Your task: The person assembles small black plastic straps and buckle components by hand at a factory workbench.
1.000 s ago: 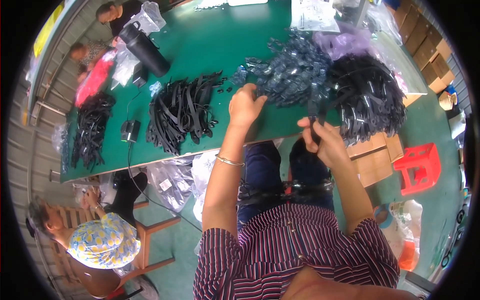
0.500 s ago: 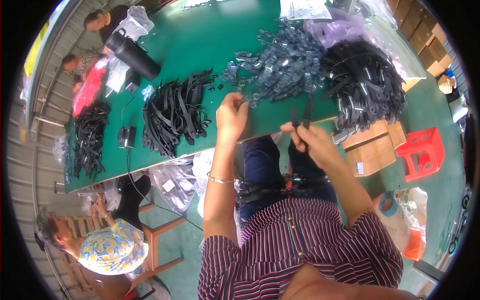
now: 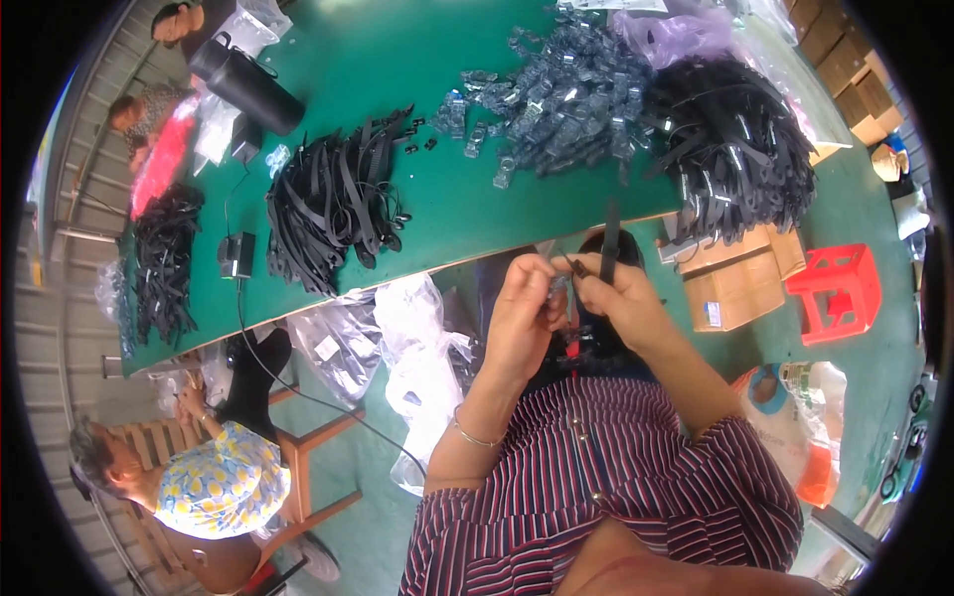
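Both of my hands are close together just off the table's near edge. My left hand [image 3: 524, 310] has its fingers pinched on a small clear plastic piece [image 3: 557, 285], mostly covered by the fingertips. A black strap [image 3: 610, 238] stands up out of my right hand [image 3: 626, 300], whose fingers are closed around it. The strap's lower end is between the two hands, and how it meets the clear piece is hidden. Beyond the hands a heap of bluish-grey translucent plastic pieces [image 3: 576, 104] lies on the green table [image 3: 417, 214]. To its right is a big pile of black straps [image 3: 740, 149].
Another bunch of black straps [image 3: 333, 204] lies left of centre, beside a small black box [image 3: 237, 255] with a cable. A black bottle [image 3: 248, 87] lies further back. Cardboard boxes [image 3: 740, 283] and a red stool [image 3: 835, 293] stand right. A seated person [image 3: 219, 487] works at left.
My left hand has come back from the edge of the translucent heap toward my right hand, carrying a small clear piece. My right hand has shifted slightly nearer me, still holding the strap.
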The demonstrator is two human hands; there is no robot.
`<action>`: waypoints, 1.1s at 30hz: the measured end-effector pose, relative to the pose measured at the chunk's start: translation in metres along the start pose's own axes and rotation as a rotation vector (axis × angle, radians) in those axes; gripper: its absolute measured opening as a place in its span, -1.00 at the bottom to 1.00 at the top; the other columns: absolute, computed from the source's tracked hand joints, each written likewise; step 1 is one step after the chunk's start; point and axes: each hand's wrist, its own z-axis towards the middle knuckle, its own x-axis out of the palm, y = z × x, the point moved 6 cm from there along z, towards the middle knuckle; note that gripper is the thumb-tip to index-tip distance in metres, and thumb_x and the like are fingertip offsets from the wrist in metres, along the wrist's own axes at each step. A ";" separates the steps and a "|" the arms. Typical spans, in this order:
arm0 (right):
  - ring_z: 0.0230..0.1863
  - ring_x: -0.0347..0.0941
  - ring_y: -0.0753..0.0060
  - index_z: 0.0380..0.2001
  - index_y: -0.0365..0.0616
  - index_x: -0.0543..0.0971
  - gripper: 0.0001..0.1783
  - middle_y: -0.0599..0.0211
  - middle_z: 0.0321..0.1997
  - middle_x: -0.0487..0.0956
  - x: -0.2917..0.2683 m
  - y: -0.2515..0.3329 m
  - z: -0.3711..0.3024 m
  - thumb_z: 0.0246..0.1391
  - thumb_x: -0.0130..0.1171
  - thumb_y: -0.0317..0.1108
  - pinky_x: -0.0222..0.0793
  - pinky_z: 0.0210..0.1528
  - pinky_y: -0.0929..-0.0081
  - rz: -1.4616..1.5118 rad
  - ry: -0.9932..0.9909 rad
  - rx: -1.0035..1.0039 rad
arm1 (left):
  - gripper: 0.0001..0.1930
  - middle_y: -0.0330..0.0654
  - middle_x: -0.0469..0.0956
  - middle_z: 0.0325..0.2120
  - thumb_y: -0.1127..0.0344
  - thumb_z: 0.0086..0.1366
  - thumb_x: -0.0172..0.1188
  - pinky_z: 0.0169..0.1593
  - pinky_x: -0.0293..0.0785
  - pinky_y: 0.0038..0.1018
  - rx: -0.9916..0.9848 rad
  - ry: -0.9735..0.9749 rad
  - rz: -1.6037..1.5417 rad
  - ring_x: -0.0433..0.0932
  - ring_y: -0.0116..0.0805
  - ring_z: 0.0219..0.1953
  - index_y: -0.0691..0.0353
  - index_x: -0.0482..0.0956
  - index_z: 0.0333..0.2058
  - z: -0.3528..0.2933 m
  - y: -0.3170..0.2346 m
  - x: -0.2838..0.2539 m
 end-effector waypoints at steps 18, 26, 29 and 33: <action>-0.30 0.41 0.50 -0.04 -0.22 0.44 -0.65 0.28 -0.31 0.49 0.008 0.003 -0.010 0.08 0.04 -0.38 0.32 -0.21 0.55 -0.472 0.040 -0.223 | -0.69 -0.35 0.17 -0.58 0.03 0.31 -0.09 -0.55 0.02 -0.64 0.069 -0.003 0.038 0.10 -0.56 -0.58 0.19 0.33 -0.36 -0.018 -0.006 -0.002; -0.22 0.45 0.34 -0.05 -0.21 0.44 -0.64 0.18 -0.22 0.51 0.013 0.010 -0.009 0.04 0.07 -0.42 0.33 -0.16 0.51 -0.554 0.040 -0.244 | -0.70 -0.35 0.17 -0.57 0.06 0.31 -0.08 -0.52 0.04 -0.64 0.074 -0.014 0.013 0.11 -0.56 -0.57 0.21 0.34 -0.32 -0.019 -0.008 -0.003; -0.26 0.44 0.33 -0.05 -0.22 0.45 -0.65 0.18 -0.22 0.50 0.013 0.008 -0.009 0.04 0.06 -0.45 0.34 -0.20 0.51 -0.488 0.043 -0.172 | -0.69 -0.35 0.19 -0.56 0.06 0.31 -0.09 -0.52 0.05 -0.64 0.080 -0.008 0.029 0.12 -0.57 -0.56 0.21 0.35 -0.31 -0.020 -0.007 -0.003; -0.33 0.42 0.46 -0.06 -0.21 0.45 -0.63 0.24 -0.28 0.50 0.014 0.019 -0.006 0.00 0.05 -0.51 0.33 -0.29 0.57 -0.610 0.058 -0.370 | -0.69 -0.33 0.24 -0.54 0.05 0.31 -0.09 -0.46 0.13 -0.63 0.098 -0.025 0.149 0.19 -0.57 -0.53 0.22 0.35 -0.32 -0.021 -0.005 -0.005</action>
